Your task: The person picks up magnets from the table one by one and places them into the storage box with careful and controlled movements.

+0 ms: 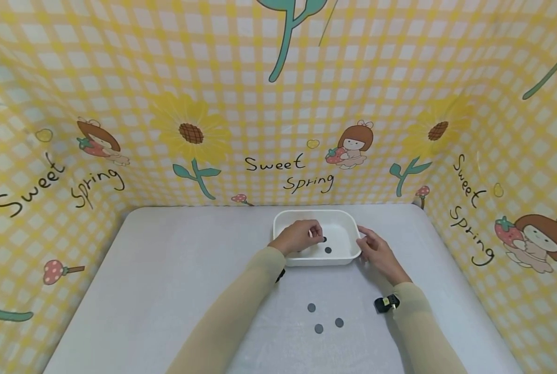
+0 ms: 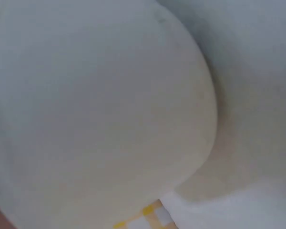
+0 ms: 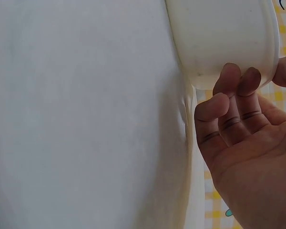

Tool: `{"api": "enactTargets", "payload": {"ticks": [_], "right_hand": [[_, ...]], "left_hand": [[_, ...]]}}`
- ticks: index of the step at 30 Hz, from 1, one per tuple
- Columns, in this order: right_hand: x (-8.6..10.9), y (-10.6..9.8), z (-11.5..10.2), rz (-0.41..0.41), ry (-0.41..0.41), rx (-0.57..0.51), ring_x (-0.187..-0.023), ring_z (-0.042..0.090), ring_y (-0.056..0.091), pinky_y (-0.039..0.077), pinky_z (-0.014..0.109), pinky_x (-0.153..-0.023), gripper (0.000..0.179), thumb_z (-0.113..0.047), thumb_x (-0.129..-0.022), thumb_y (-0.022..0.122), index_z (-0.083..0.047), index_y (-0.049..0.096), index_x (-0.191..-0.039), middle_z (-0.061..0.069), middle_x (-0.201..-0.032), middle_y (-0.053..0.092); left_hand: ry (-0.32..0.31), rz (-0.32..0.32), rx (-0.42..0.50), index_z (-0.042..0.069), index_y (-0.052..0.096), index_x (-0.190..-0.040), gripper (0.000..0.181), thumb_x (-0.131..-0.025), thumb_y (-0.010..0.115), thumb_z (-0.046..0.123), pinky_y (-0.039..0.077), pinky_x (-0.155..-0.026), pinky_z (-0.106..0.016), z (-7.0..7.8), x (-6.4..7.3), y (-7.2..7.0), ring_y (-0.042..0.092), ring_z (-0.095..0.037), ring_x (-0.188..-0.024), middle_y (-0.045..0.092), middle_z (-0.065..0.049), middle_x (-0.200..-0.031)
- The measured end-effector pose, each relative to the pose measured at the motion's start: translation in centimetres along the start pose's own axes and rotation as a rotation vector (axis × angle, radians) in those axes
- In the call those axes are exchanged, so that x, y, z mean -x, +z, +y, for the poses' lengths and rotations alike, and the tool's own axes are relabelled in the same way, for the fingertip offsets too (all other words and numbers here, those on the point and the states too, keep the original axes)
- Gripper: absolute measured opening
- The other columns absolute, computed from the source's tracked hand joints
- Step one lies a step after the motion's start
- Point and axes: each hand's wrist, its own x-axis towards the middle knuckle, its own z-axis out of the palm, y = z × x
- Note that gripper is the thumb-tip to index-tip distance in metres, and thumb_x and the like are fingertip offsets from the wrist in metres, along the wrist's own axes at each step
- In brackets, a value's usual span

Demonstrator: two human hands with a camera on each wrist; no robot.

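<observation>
A white rectangular tray [image 1: 320, 262] stands near the back of the table. My left hand [image 1: 299, 235] reaches over its left side, and the thumb and finger pinch a small dark disc [image 1: 324, 239] at their tips, inside the tray. Another dark disc [image 1: 328, 250] lies on the tray floor just in front. At the tray's right end my right hand [image 1: 378, 253] holds the wall, with bent fingertips against the outside and a digit at the rim in the right wrist view. Only the tray's pale outer wall [image 2: 109, 109] fills most of the left wrist view; the left fingers are hidden there.
Nearer on the pale tabletop [image 1: 166, 291] lie three loose dark discs, one at the back [image 1: 311, 307], a right disc [image 1: 339, 322] and a front disc [image 1: 318, 329]. A yellow checked cloth [image 1: 269, 119] hangs round the table's back and sides.
</observation>
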Motion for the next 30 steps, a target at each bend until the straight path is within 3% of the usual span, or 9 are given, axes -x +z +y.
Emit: {"api": "enactTargets", "payload": {"ticks": [15, 30], "right_hand": [[0.1, -0.1, 0.3, -0.013, -0.04, -0.007, -0.083, 0.025, 0.059, 0.049, 0.031, -0.069, 0.057, -0.027, -0.114, 0.057, -0.011, 0.038, -0.166, 0.015, -0.104, 0.06], [0.1, -0.1, 0.4, 0.003, -0.058, -0.02, -0.079, 0.02, 0.058, 0.049, 0.03, -0.069, 0.053, -0.025, -0.113, 0.058, -0.013, 0.043, -0.163, 0.007, -0.095, 0.059]], "left_hand": [[-0.06, -0.027, -0.178, 0.023, 0.065, -0.097, 0.015, -0.103, 0.075, 0.033, 0.044, -0.076, -0.027, -0.7, -1.1, 1.5, 0.055, -0.009, -0.081, 0.062, 0.009, -0.088], [-0.008, 0.023, -0.292, 0.022, 0.067, -0.09, 0.018, -0.102, 0.076, 0.032, 0.045, -0.077, -0.029, -0.7, -2.0, 2.2, 0.056, -0.011, -0.081, 0.062, 0.008, -0.084]]}}
